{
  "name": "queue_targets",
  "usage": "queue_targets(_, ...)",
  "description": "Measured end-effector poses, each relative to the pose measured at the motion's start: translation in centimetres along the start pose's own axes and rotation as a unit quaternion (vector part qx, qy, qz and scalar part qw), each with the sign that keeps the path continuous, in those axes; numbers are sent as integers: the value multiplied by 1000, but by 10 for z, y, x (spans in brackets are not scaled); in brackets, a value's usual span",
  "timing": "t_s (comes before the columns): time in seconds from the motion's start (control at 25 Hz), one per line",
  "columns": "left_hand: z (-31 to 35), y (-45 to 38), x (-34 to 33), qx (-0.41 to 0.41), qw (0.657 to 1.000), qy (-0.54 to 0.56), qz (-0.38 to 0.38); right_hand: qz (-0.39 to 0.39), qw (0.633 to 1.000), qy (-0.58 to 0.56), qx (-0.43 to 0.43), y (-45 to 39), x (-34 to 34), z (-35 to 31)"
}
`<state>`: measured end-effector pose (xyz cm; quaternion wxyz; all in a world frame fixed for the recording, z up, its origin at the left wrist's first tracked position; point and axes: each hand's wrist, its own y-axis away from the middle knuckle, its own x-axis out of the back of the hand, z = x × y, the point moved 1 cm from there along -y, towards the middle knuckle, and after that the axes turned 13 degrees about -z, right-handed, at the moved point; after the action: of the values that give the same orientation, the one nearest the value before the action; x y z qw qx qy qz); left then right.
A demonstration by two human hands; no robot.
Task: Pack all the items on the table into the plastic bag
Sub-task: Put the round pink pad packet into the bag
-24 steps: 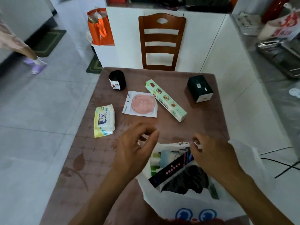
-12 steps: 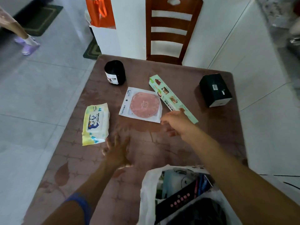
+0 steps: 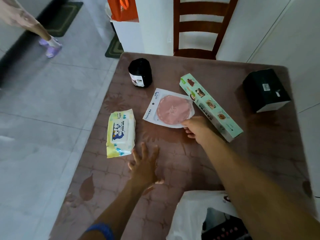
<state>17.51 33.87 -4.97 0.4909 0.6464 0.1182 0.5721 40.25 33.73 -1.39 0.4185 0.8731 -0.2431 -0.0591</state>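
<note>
The white plastic bag (image 3: 188, 215) lies at the table's near edge with several items inside. A flat white packet with a pink disc (image 3: 168, 108) lies mid-table; my right hand (image 3: 197, 129) pinches its near right corner. My left hand (image 3: 144, 166) hovers open, fingers spread, just right of the yellow baby wipes pack (image 3: 120, 132). A long green box (image 3: 210, 104) lies diagonally right of the packet. A black roll (image 3: 140, 72) stands at the far left, and a black box (image 3: 265, 90) sits at the far right.
The brown patterned table (image 3: 181, 161) has its left edge beside grey floor tiles. A wooden chair (image 3: 199, 26) stands at the far side. An orange bag (image 3: 123, 8) rests on a white cabinet. Another person's leg and purple slipper (image 3: 50, 45) are at the far left.
Both hands left the bag's mouth. The right hand reached forward to the pink-disc packet's corner; the left hand moved out toward the wipes pack. The camera tilted forward.
</note>
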Motion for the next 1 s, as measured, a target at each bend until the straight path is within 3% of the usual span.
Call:
queue_targets(0.2, 0, 11, 6, 5, 1000, 15, -6, -40, 987, -41, 151, 114, 23, -23)
queue_targets(0.28, 6, 34, 24, -35, 997, 68, 16, -85, 978, -55, 181, 186, 53, -27)
queue_targets(0.36, 16, 70, 58, -101, 960, 251, 73, -141, 968, -51, 202, 245, 83, -25)
queue_targets(0.44, 40, 115, 103, -208, 894, 379, 115, -178, 955, -95, 216, 283, 104, -17)
queue_targets(0.52, 78, 165, 135, -349, 842, 407, 62, -184, 943, -155, 231, 304, 120, -8)
queue_targets(0.56, 99, 188, 144, -395, 832, 388, 21, -189, 933, -181, 248, 310, 127, -6)
queue_targets(0.68, 143, 235, 145, -407, 827, 381, -63, -186, 908, -211, 310, 327, 142, -4)
queue_targets(0.8, 160, 261, 119, -402, 787, 468, -21, -187, 897, -189, 354, 340, 151, 19)
queue_targets(1.0, 157, 281, 87, -399, 830, 377, 101, -54, 944, -70, 319, 344, 157, 73)
